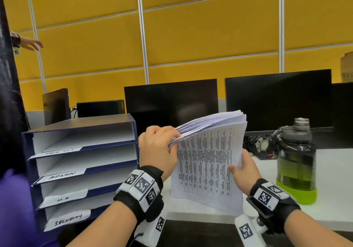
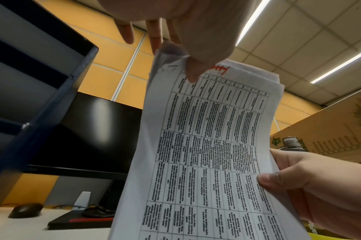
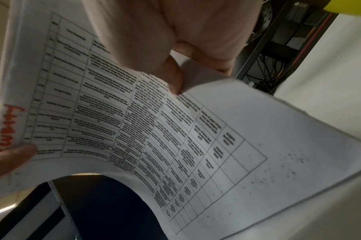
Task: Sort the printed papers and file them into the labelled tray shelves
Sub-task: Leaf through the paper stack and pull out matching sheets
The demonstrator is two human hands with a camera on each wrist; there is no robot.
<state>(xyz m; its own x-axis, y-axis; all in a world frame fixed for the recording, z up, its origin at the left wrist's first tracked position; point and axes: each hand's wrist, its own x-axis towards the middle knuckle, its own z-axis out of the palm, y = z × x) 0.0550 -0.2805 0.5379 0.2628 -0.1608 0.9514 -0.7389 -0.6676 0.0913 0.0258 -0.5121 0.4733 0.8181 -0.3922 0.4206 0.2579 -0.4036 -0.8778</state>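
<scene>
A thick stack of printed papers [image 1: 206,162] with a table on the front sheet stands upright on the white desk [image 1: 334,180]. My left hand [image 1: 172,143] pinches its top left corner, thumb on the front sheet [image 2: 194,71], and bends the upper sheets back. My right hand [image 1: 236,166] grips the right edge, thumb in front [image 3: 173,78]. Red handwriting [image 2: 219,69] marks the sheet's top margin. The blue tray shelves [image 1: 84,124] stand just to the left, their tiers carrying white labels, one reading ADMIN [image 1: 62,176].
A dark water bottle with a green base [image 1: 295,162] stands right of the papers. Two black monitors [image 1: 172,101] [image 1: 277,99] line the back of the desk, with a watch [image 1: 262,144] and cables below. Another person's hand [image 1: 31,44] shows at far left.
</scene>
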